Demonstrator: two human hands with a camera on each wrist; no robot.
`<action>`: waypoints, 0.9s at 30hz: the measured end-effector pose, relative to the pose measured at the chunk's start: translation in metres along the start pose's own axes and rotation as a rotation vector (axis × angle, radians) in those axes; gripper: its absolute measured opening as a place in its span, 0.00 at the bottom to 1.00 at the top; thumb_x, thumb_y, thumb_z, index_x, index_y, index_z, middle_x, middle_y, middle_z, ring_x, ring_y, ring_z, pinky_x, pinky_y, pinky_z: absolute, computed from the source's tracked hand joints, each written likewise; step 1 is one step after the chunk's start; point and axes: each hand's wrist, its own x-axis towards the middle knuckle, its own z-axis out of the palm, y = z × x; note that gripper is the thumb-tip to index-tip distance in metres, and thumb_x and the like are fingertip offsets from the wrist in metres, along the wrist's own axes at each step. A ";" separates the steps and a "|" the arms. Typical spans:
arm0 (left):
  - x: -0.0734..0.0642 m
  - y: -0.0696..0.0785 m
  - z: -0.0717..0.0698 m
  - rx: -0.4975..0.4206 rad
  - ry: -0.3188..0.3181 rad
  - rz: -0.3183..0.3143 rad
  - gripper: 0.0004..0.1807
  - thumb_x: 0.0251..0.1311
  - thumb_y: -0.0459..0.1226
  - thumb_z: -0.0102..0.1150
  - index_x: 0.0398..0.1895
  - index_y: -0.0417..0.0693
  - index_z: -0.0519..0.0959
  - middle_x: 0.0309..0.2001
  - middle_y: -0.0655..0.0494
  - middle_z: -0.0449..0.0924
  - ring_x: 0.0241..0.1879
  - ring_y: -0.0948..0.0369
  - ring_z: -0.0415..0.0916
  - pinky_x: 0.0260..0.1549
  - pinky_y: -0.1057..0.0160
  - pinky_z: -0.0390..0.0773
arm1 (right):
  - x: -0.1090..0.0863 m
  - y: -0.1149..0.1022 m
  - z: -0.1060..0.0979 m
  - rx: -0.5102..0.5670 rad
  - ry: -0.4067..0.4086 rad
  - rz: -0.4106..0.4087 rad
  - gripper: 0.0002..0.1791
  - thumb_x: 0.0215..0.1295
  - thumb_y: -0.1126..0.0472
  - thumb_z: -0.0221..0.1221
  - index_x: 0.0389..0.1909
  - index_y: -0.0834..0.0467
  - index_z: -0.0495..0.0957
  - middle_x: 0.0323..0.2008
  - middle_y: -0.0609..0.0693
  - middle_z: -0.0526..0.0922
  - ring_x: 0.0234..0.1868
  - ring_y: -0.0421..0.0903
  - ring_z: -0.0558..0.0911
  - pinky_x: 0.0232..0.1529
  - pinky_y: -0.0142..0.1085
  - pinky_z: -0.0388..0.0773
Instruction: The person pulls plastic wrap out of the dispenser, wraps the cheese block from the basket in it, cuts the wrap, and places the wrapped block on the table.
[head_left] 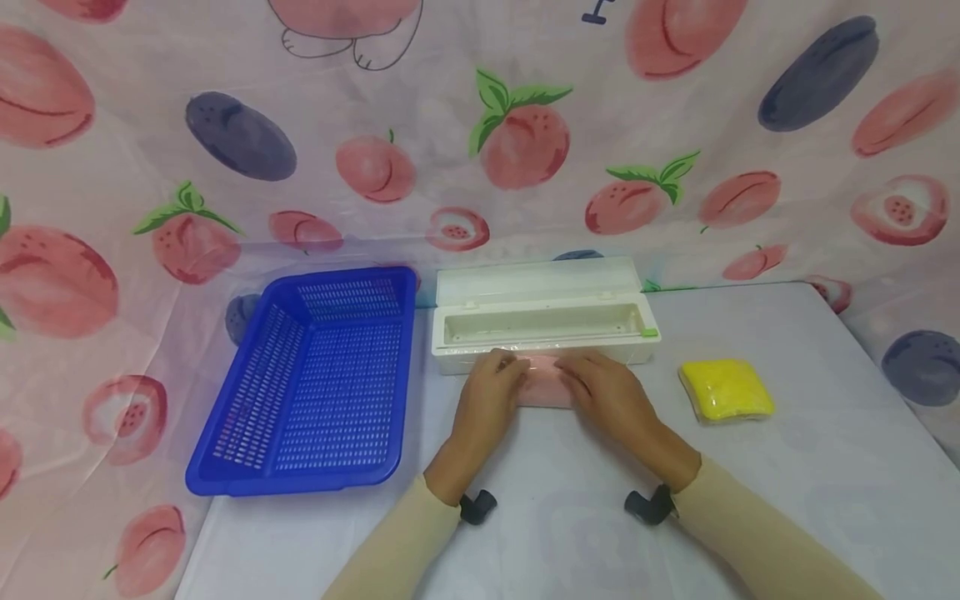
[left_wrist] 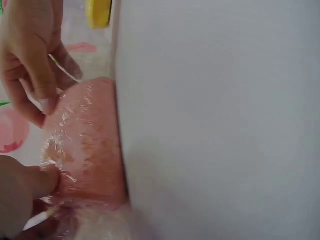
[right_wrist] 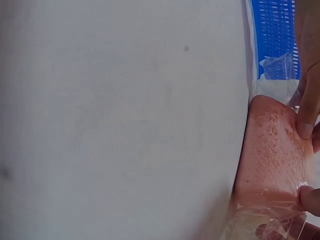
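A pink block (head_left: 545, 385), sponge-like, stands at the front of a white film dispenser box (head_left: 546, 323) in the head view. Clear, wrinkled plastic film (left_wrist: 62, 150) covers it, and loose film (right_wrist: 260, 222) spreads past its end. My left hand (head_left: 483, 400) pinches the film-covered block on one side, its thumb on the film in the left wrist view. From the other side my right hand (head_left: 617, 402) does the same, thumb against the block's edge in the right wrist view. Some fingertips are hidden behind the block.
The dispenser's translucent lid (head_left: 536, 282) is raised at the back, and a small green piece (head_left: 648, 332) sits at its right end. A blue slotted basket (head_left: 405, 400) stands to the left. A film-wrapped yellow block (head_left: 726, 389) lies on the white table (head_left: 562, 533) to the right.
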 end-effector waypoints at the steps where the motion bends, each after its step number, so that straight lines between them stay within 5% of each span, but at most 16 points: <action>1: 0.000 0.001 0.000 -0.006 -0.012 -0.007 0.10 0.65 0.32 0.66 0.48 0.48 0.88 0.45 0.54 0.82 0.45 0.57 0.80 0.46 0.63 0.82 | 0.000 0.001 0.000 -0.001 -0.004 0.003 0.15 0.70 0.58 0.64 0.56 0.54 0.83 0.53 0.50 0.86 0.56 0.50 0.84 0.57 0.47 0.83; 18: 0.001 0.007 -0.007 -0.009 -0.076 -0.035 0.11 0.67 0.33 0.65 0.51 0.46 0.87 0.44 0.53 0.83 0.45 0.57 0.81 0.46 0.62 0.83 | 0.000 0.004 -0.005 -0.007 -0.114 0.078 0.20 0.73 0.57 0.61 0.64 0.50 0.79 0.61 0.50 0.82 0.63 0.52 0.81 0.60 0.49 0.81; 23: 0.001 0.015 -0.011 0.130 -0.089 -0.038 0.14 0.66 0.38 0.66 0.53 0.50 0.85 0.45 0.54 0.84 0.46 0.55 0.81 0.43 0.56 0.81 | -0.002 0.007 -0.012 0.064 -0.158 0.090 0.22 0.76 0.54 0.57 0.68 0.48 0.76 0.66 0.48 0.79 0.69 0.52 0.76 0.65 0.51 0.77; 27: 0.005 0.029 -0.017 0.236 -0.120 -0.061 0.13 0.67 0.41 0.64 0.52 0.53 0.84 0.48 0.54 0.83 0.52 0.53 0.79 0.44 0.51 0.77 | -0.006 0.015 -0.020 0.085 -0.060 0.131 0.20 0.76 0.53 0.57 0.65 0.51 0.78 0.60 0.51 0.83 0.63 0.53 0.80 0.60 0.54 0.80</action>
